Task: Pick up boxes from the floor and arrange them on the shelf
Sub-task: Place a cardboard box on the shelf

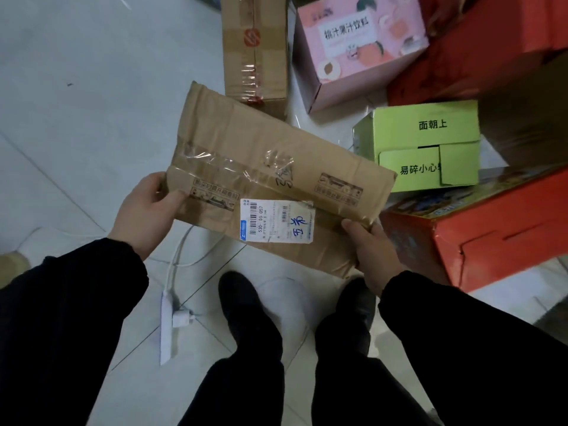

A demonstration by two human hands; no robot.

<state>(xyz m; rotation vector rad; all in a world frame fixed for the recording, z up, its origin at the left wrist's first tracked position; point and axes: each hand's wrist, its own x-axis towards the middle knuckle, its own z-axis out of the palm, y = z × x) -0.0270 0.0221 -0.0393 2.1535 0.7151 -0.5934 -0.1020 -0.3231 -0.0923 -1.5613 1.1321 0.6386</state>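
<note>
Both hands' fingers (176,196) clasp a flattened brown box (270,182) above pale floor tiles (92,118).

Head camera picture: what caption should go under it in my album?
Both hands, left and right, hold a crumpled brown box above the floor.

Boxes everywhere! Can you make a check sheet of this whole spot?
Surface: pale tiled floor.
Job's things: crumpled brown box held up; taped brown box, pink box, green box, orange box on the floor.
Clutter: nothing seen.
Grippers: left hand and right hand grip the crumpled box's ends.
Cables: white power strip with plug and cord by the feet.
Surroundings: no shelf visible.
</note>
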